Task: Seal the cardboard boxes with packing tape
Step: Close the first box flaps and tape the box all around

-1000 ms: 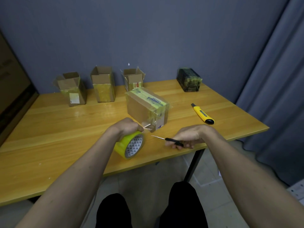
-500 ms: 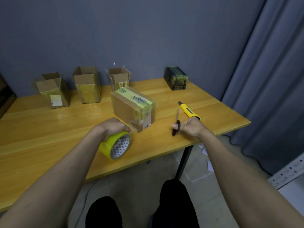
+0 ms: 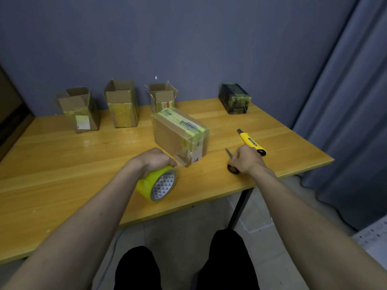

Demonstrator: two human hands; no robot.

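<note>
The left hand [image 3: 156, 161] grips the yellow roll of packing tape [image 3: 157, 183] near the worktop's [image 3: 52, 164] front edge. The taped brown cardboard box [image 3: 181, 136] lies just beyond its fingers, long axis slanting towards the back edge. The right hand [image 3: 245, 162] is closed on black-handled scissors [image 3: 230, 162], mostly hidden. Three open cardboard boxes [image 3: 121, 103] wait along the back edge.

Left hand [image 3: 154, 159]: grips yellow tape roll [image 3: 157, 183]
Right hand [image 3: 245, 160]: holds scissors [image 3: 230, 162]
Taped box [image 3: 180, 133]: table [image 3: 62, 164] centre
</note>
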